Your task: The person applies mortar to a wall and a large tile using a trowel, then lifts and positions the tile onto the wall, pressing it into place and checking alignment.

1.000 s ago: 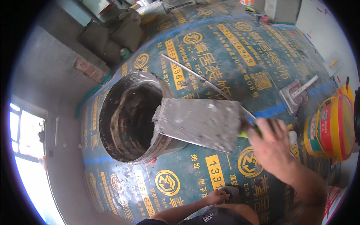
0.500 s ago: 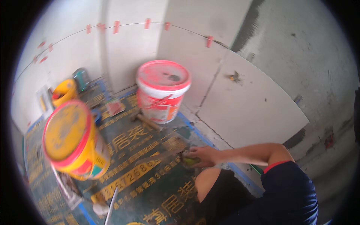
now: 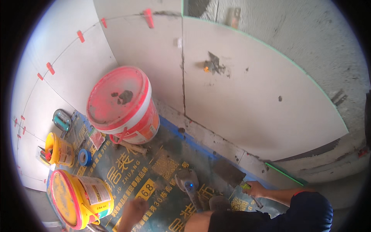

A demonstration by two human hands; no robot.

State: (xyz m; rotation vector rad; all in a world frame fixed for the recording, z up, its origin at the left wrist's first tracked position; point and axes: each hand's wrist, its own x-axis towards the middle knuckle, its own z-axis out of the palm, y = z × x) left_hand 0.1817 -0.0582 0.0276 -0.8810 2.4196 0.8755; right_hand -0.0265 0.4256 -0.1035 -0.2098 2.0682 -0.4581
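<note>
My right hand [image 3: 256, 189] is closed round the yellow-green handle of a trowel at the lower right. The trowel's flat grey blade [image 3: 230, 173] extends to the left, low over the floor covering beside the wall edge. Blurred by motion, my left hand [image 3: 136, 208] is above the covering at the lower middle; its fingers are too smeared to read, and no object shows in it. Between my hands a grey round-headed tool [image 3: 187, 181] with a lit blue light lies near my bare knee.
A red-lidded bucket [image 3: 119, 100] stands by the wall, a yellow bucket [image 3: 83, 199] at lower left. Behind are a small yellow pail [image 3: 60, 149], blue tape [image 3: 84, 157] and a teal-and-black tool [image 3: 62, 120]. A wooden handle [image 3: 133, 147] lies by the red-lidded bucket. Red clips mark the wall tile joints.
The view has turned to the right and closer to the wall tiles. My right hand has moved right with the trowel. My left hand and the blue-lit tool have come into view.
</note>
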